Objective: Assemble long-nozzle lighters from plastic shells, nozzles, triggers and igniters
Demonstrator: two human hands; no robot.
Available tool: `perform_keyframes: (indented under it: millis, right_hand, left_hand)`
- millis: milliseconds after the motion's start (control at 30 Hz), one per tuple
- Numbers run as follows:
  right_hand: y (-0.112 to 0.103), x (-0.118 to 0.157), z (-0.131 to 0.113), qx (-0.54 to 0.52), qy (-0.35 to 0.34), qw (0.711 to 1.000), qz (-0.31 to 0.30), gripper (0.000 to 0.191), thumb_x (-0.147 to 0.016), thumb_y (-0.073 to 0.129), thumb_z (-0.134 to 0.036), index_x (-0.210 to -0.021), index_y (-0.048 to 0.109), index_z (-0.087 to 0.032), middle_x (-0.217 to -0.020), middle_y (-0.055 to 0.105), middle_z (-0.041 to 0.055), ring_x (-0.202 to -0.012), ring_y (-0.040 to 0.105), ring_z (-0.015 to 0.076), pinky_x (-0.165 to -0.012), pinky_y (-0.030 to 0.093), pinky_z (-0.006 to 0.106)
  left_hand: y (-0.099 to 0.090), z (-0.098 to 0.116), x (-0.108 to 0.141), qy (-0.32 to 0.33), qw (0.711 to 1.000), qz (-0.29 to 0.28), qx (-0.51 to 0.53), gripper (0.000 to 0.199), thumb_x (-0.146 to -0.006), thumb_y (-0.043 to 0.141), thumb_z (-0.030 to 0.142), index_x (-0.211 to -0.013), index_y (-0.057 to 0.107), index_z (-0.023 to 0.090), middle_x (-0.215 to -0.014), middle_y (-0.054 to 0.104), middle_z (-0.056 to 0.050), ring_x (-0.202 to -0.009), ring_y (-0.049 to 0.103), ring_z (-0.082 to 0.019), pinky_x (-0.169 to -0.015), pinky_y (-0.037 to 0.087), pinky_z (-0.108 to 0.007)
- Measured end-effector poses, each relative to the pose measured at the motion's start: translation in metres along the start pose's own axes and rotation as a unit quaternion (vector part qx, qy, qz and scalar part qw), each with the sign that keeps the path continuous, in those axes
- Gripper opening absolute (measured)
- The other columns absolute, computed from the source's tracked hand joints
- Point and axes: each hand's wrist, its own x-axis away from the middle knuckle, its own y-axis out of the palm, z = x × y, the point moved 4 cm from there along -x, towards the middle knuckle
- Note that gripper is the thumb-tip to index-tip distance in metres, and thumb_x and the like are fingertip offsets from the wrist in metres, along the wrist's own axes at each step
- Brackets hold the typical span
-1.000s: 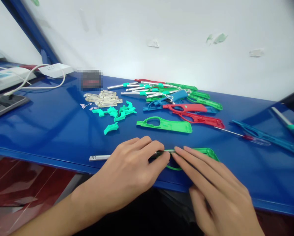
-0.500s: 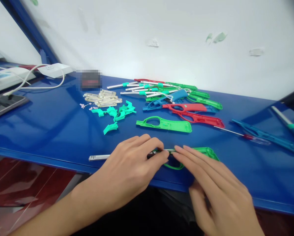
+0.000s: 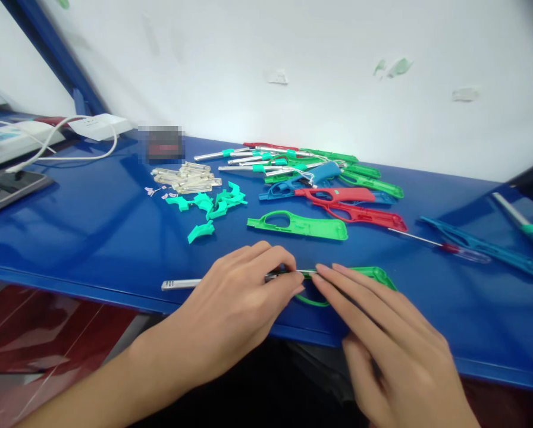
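Near the table's front edge lies a green gas lighter shell half [image 3: 376, 274], with its trigger loop partly showing between my hands. A metal lighter tube [image 3: 180, 285] sticks out to the left from beneath my left hand [image 3: 244, 303]. The thumb and forefinger of that hand are pinched on a small dark part at the lighter, mostly hidden. A thin pale wire or rod runs between both hands' fingertips. My right hand [image 3: 391, 333] has its fingers stretched out, their tips resting over the green shell half. Another green shell half [image 3: 313, 227] lies just beyond.
Teal plastic pieces [image 3: 219, 205] and clear fuel tanks [image 3: 190, 178] lie in heaps at the back left. Metal tubes [image 3: 244, 168] and red shell halves [image 3: 360, 215] are piled behind. A screwdriver [image 3: 465, 254] and a blue shell half [image 3: 485, 244] lie at right. A phone [image 3: 12, 193] is far left.
My left fingertips have shifted very slightly on the lighter. My right hand has moved slightly left. Everything else stays where it was.
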Motion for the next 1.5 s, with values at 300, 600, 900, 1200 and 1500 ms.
perform_keyframes:
  millis: [300,600,900,1200,1500]
  right_hand:
    - [0.0002,-0.001,-0.0005,-0.002,0.01,1.0,0.0,0.057,-0.096,0.046,-0.001,-0.148,0.061,-0.015,-0.155,0.065,0.0052,-0.142,0.057,0.0217,-0.121,0.039,0.042]
    - [0.0025,-0.0041,-0.0003,0.021,0.016,1.0,-0.008,0.054,-0.098,0.045,-0.004,-0.148,0.061,-0.015,-0.154,0.064,0.0074,-0.14,0.057,0.023,-0.118,0.04,0.043]
    - [-0.0007,-0.0033,0.0026,0.016,0.082,0.995,0.045,0.052,-0.101,0.047,-0.009,-0.152,0.054,-0.019,-0.142,0.074,0.0043,-0.126,0.072,0.0185,-0.106,0.055,0.033]
    - [-0.0027,-0.0037,0.0004,0.002,0.073,0.994,0.079,0.038,-0.1,0.056,-0.009,-0.134,0.07,-0.019,-0.14,0.075,0.0034,-0.128,0.07,0.0171,-0.12,0.047,0.032]
    - [0.0015,-0.0008,0.0015,-0.007,0.061,0.997,0.056,0.044,-0.098,0.057,-0.007,-0.139,0.068,-0.018,-0.144,0.073,0.0056,-0.13,0.07,0.0215,-0.12,0.049,0.039]
  left_hand:
    - [-0.0006,0.0002,0.0015,0.003,1.0,-0.004,0.004,0.018,-0.102,0.059,0.003,-0.111,0.073,0.01,-0.109,0.07,-0.008,-0.092,0.066,-0.022,-0.08,0.059,-0.037]
    - [-0.0009,0.0013,0.0009,0.009,1.0,-0.004,-0.007,0.019,-0.102,0.058,0.002,-0.111,0.073,0.009,-0.108,0.07,-0.009,-0.09,0.067,-0.022,-0.078,0.06,-0.037]
    - [-0.001,0.0015,0.0059,0.01,0.999,0.002,-0.036,0.021,-0.105,0.055,0.007,-0.118,0.07,0.013,-0.114,0.073,-0.007,-0.093,0.07,-0.022,-0.081,0.06,-0.038]
    - [0.0008,0.0024,0.0057,0.007,0.999,0.01,-0.032,0.018,-0.103,0.059,0.006,-0.114,0.072,0.013,-0.111,0.074,-0.006,-0.092,0.07,-0.022,-0.081,0.061,-0.037]
    - [0.0006,0.0031,0.0017,0.009,1.0,0.013,-0.025,0.021,-0.102,0.057,0.002,-0.109,0.074,0.01,-0.107,0.074,-0.008,-0.089,0.07,-0.022,-0.078,0.062,-0.037]
